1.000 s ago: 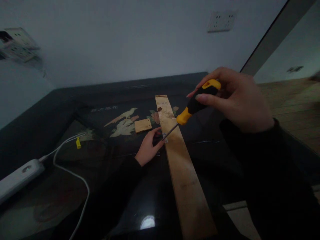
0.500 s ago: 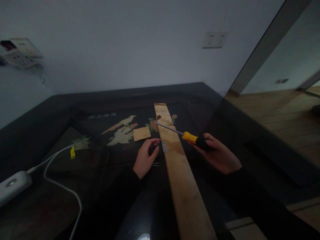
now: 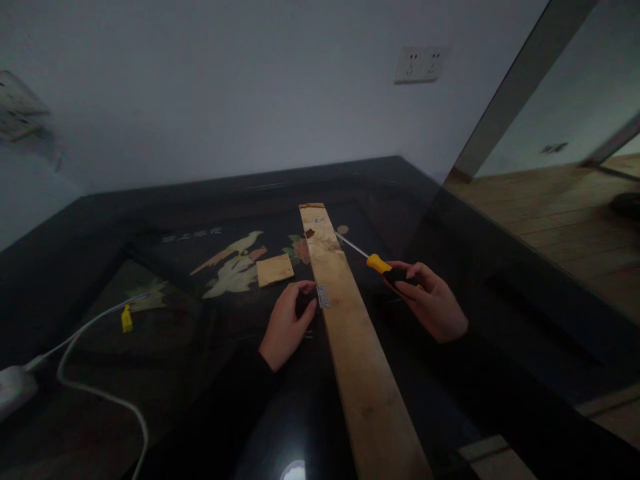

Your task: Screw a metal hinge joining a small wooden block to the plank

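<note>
A long wooden plank [image 3: 357, 347] runs away from me across the dark table, with a small metal hinge [image 3: 323, 297] on its left edge. My left hand [image 3: 285, 323] is beside that edge, thumb and forefinger curved apart, tips close to the hinge; whether they touch it I cannot tell. In my right hand [image 3: 430, 300], to the right of the plank, is a screwdriver [image 3: 379, 263] with a yellow and black handle. Its shaft points up and left, the tip near the plank's right edge. Thin screws or nails [image 3: 309, 335] lie beside my left wrist.
A small square wooden piece [image 3: 275, 270] rests left of the plank on the decorated tabletop [image 3: 200, 353]. Further left are a white cable [image 3: 107, 395], a yellow tag [image 3: 127, 319] and a white power strip [image 3: 15, 390]. A wall [image 3: 240, 87] with a socket [image 3: 419, 65] stands behind.
The view has shifted slightly. The screwdriver's tip has moved from above the plank to its right edge, and my right hand has turned a little. My left hand stays beside the hinge.
</note>
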`<action>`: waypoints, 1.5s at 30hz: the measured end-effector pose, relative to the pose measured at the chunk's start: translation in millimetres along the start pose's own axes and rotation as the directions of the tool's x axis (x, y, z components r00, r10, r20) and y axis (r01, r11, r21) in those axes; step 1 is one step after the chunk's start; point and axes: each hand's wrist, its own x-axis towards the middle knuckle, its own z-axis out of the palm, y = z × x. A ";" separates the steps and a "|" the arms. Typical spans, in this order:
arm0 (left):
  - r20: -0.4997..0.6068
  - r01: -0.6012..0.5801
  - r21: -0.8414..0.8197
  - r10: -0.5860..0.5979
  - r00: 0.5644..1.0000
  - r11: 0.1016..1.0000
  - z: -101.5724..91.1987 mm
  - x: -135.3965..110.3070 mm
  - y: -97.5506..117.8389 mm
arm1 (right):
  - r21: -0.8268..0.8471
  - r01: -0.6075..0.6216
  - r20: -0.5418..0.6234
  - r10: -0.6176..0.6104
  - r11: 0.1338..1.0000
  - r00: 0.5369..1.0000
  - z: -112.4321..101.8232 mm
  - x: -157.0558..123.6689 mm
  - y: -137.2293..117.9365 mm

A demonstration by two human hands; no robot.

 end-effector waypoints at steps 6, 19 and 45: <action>-0.006 0.049 -0.040 -0.049 0.999 0.998 2.1 1.5 -2.3 | -0.540 0.268 0.109 -0.249 0.798 0.962 -9.2 3.4 8.2; 0.017 0.057 -0.036 -0.057 0.998 0.998 2.7 4.5 -3.9 | -0.783 0.408 0.293 -0.300 0.469 0.908 -6.3 4.0 19.4; 0.112 -0.007 0.126 -0.007 0.994 0.992 -6.2 17.4 -8.2 | -0.774 0.496 0.369 -0.356 0.394 0.858 14.4 -2.2 -3.3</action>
